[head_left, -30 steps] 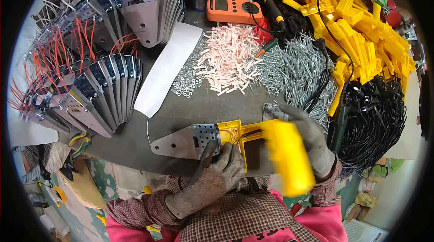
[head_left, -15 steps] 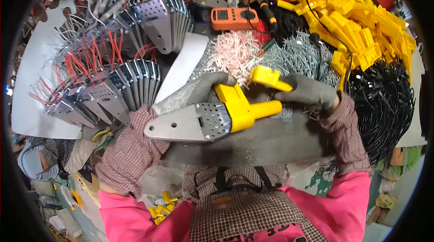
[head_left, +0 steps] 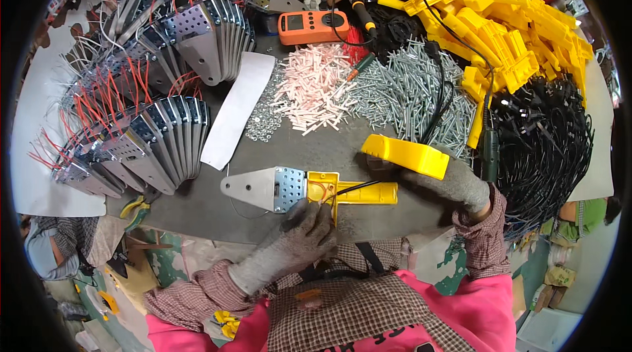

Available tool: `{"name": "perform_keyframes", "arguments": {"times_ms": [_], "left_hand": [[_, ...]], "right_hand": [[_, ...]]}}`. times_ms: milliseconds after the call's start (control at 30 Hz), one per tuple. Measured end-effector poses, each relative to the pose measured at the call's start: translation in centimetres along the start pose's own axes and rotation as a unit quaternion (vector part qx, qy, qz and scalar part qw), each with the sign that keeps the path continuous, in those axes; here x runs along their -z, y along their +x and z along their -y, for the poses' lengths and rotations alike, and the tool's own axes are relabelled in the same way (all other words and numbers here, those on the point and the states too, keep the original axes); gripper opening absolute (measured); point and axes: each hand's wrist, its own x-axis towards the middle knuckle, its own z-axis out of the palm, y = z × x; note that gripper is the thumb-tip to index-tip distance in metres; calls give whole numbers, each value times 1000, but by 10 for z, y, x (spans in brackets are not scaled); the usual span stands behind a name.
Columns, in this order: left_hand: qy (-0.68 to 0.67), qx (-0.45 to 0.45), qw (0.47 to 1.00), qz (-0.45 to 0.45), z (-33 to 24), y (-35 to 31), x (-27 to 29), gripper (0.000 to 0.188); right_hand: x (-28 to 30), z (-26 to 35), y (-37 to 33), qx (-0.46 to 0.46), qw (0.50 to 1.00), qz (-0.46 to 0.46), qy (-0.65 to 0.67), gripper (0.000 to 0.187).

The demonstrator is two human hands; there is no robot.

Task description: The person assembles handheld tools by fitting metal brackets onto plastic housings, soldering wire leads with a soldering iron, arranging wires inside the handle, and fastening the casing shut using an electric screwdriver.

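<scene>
On the dark worktop lies a grey pointed metal plate point(head_left: 253, 186) with a perforated bluish end, fixed to a yellow plastic handle shell point(head_left: 368, 193). The shell lies with its hollow side up. Thin wires and a black cord point(head_left: 355, 186) run inside it. My gloved left hand point(head_left: 304, 232) is closed at the shell's near edge, its fingertips by the wires; whether they pinch a wire is hidden. My gloved right hand point(head_left: 447, 177) grips a loose yellow shell half point(head_left: 409, 154) above the worktop, right of the handle, its fingers partly hidden under it.
Wired metal plates point(head_left: 158, 145) stand in rows at left, beside a white strip point(head_left: 238, 112) and pliers point(head_left: 137, 212). Beyond lie pink sleeves point(head_left: 316, 82), screws point(head_left: 421, 89), an orange meter point(head_left: 313, 27) and a screwdriver point(head_left: 363, 16). Yellow shells point(head_left: 507, 29) and black cords point(head_left: 543, 148) fill the right.
The metal plate with its yellow handle has gone from my raised left hand down onto the worktop, hollow side up. My right hand has lowered the loose shell half and turned it.
</scene>
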Motion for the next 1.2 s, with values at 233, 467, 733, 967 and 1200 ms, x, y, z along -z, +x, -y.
{"name": "perform_keyframes", "arguments": {"times_ms": [233, 467, 733, 967, 1200], "left_hand": [[33, 71, 997, -30, -14, 23, -22, 43], [-41, 43, 998, -11, 3, 17, 4, 43], [18, 26, 999, 25, 0, 22, 5, 46], [-58, 36, 998, 20, 2, 20, 1, 47], [-51, 34, 998, 18, 3, 19, 0, 47]], "right_hand": [[-10, 5, -2, 55, 990, -89, -96, 33], [-15, -11, -3, -33, 988, -93, -122, 38], [-13, 2, 4, 12, 982, -52, -181, 38], [-26, -10, -6, 108, 961, -234, -98, 30], [-72, 20, -5, 64, 868, -309, 383, 15]]}}
